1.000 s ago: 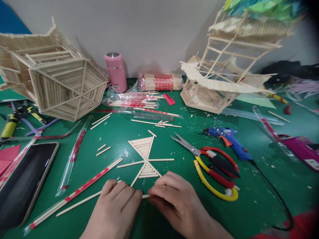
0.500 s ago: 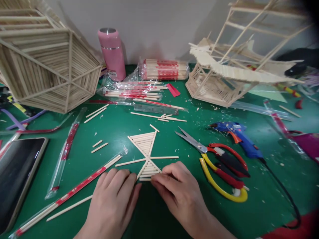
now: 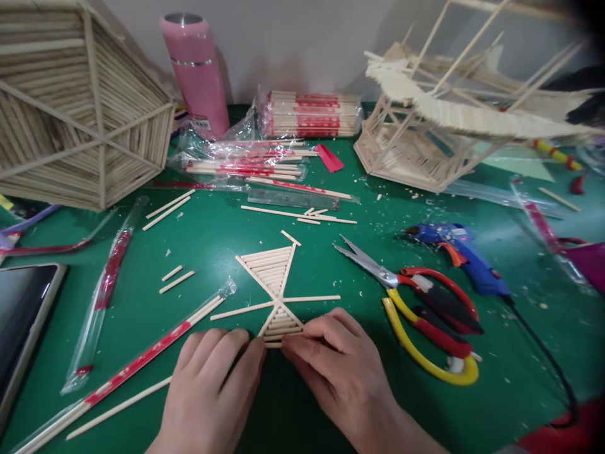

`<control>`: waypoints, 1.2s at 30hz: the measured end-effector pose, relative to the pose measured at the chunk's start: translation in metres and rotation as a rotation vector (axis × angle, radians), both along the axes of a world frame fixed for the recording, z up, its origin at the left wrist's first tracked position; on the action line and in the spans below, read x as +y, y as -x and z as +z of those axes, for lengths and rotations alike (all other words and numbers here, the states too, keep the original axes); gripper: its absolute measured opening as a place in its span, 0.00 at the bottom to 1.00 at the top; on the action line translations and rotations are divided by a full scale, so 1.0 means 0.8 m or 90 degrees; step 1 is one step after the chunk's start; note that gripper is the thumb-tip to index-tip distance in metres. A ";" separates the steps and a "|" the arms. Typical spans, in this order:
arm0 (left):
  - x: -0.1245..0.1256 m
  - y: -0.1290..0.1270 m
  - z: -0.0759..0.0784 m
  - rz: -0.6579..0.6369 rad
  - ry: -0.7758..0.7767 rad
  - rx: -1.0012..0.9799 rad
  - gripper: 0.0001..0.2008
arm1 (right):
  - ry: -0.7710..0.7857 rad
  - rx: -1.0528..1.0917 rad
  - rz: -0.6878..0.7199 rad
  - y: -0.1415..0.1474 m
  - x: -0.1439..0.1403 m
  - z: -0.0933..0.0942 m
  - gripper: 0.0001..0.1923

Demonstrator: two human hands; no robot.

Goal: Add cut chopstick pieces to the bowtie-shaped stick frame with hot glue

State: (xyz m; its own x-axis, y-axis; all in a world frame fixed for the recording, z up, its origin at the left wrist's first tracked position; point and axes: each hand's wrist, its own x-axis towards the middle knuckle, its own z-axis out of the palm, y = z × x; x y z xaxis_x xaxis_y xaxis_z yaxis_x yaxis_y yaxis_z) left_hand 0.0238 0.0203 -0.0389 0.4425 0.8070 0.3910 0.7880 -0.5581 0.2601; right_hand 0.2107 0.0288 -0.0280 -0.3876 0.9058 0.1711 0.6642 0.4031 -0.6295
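A small flat frame of wooden sticks [image 3: 267,268], with spokes crossing at a hub, lies on the green table [image 3: 265,416]. Rows of short sticks fill its upper wedge and its lower one. My right hand [image 3: 343,369] pinches a short wooden stick [image 3: 273,345] by its right end, along the lower wedge's bottom edge. On the other side my left hand [image 3: 212,372] is closed, thumb and forefinger together at the lower left spoke's end. Its fingertips partly hide that end, and the grip there is hard to see. A long stick [image 3: 118,407] runs under the left hand.
Scissors [image 3: 378,271] and a blue glue gun [image 3: 458,249] with a cord lie right. Wrapped chopsticks [image 3: 146,362] and a phone [image 3: 23,334] are left. Behind stand a pink bottle [image 3: 196,75], a chopstick bundle [image 3: 312,115] and two stick models [image 3: 127,104], [image 3: 401,145].
My left thumb has moved up against the frame's lower left corner. The short stick in my right hand sits closer to the row above. The camera view has shifted slightly.
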 end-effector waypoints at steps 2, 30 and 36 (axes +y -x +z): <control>-0.001 0.000 0.001 -0.014 -0.001 0.019 0.07 | 0.002 0.002 0.000 0.000 0.000 0.000 0.08; 0.003 0.006 0.003 -0.088 -0.028 0.106 0.13 | 0.002 0.023 -0.103 -0.014 -0.010 -0.001 0.06; 0.002 0.007 0.003 -0.088 -0.031 0.118 0.12 | 0.006 0.022 -0.110 -0.013 -0.008 -0.003 0.06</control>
